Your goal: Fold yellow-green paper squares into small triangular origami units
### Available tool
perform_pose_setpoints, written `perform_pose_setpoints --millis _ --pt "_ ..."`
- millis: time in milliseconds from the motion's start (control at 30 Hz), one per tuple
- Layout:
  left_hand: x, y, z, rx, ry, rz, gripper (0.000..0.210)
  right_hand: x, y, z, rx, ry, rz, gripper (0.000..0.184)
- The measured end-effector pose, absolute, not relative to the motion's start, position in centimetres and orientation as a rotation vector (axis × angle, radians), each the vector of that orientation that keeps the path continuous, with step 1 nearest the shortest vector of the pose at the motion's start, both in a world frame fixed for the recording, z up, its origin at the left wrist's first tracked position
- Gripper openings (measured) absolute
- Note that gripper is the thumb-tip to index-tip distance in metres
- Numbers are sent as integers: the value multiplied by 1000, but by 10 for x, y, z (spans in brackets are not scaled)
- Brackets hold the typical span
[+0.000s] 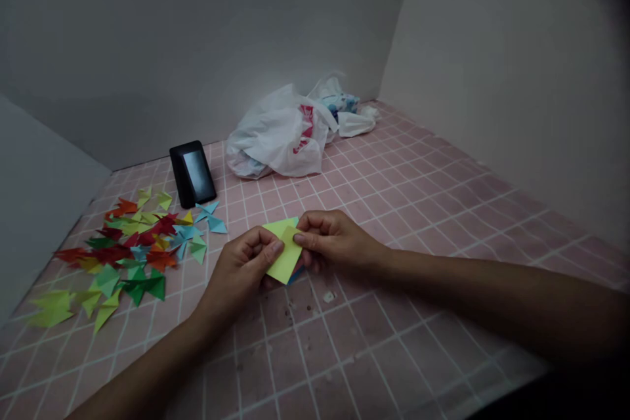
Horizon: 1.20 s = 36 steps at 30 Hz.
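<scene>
Between my two hands is a small yellow sheet of folding paper (pixel 283 265), held up off the checked cloth. My left hand (pixel 249 254) pinches its left side, the thumb lying on the front face. On the opposite side, my right hand (pixel 331 235) grips the edge between thumb and fingers. A bit of blue paper (pixel 296 275) shows behind the yellow sheet at its lower right; how far it extends is hidden. To the left of my hands lies a spread of folded paper pieces (pixel 142 236) in red, orange, yellow, green and light blue.
A dark phone-like device (pixel 193 174) leans upright behind the folded pieces. White plastic bags (pixel 280 134) with red print sit near the back wall (pixel 236 33). Pink cloth with a white grid (pixel 418 210) covers the surface. A small pale scrap (pixel 329 296) lies below my right hand.
</scene>
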<state>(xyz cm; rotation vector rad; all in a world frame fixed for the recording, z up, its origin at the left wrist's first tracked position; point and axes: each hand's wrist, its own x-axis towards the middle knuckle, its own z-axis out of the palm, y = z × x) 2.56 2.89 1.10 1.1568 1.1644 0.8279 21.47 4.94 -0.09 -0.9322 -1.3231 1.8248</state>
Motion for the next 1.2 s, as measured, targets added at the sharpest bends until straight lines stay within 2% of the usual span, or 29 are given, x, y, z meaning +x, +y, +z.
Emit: perform_pose_setpoints --millis 133,300,500,833,1033,1200 --pt "26 29 11 1081 1157 812 35 215 48 2 -967 -1294 1843 16" --pt "26 29 14 935 1155 836 36 218 52 2 -957 -1226 1755 24" --pt "28 29 10 866 1091 865 34 215 49 -6 -829 -1270 1962 31" --pt "34 21 6 808 1037 900 30 210 41 -5 -829 -1381 2013 29" --pt "33 17 6 842 1066 959 29 210 40 -4 -824 -1434 2071 36" --pt "30 18 8 911 1172 1018 29 214 48 -11 -758 -1343 1954 41"
